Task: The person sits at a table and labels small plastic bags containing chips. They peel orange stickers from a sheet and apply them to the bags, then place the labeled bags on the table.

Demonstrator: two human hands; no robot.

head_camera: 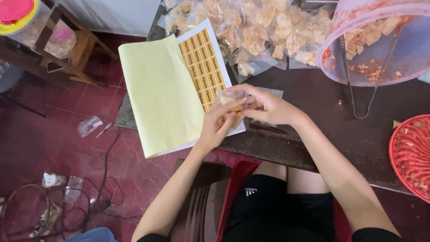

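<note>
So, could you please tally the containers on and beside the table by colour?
Pink translucent basin: 1
Red basket: 1
Clear jar with pink-and-yellow lid: 1
Total: 3

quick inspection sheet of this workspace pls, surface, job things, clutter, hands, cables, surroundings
surface: dark table, worn front edge, crumbs near the tongs.
job's things: small clear snack bag held over a sheet of orange stickers with its yellow backing sheet folded aside.
clutter: pile of filled snack bags, plastic tub of chips with metal tongs, red basket.
grippers: left hand and right hand both with fingers on the small bag.
cables: black cords tangled on the floor.
surroundings: red tiled floor, wooden stool, lidded jar, plastic scraps on the floor.
</note>
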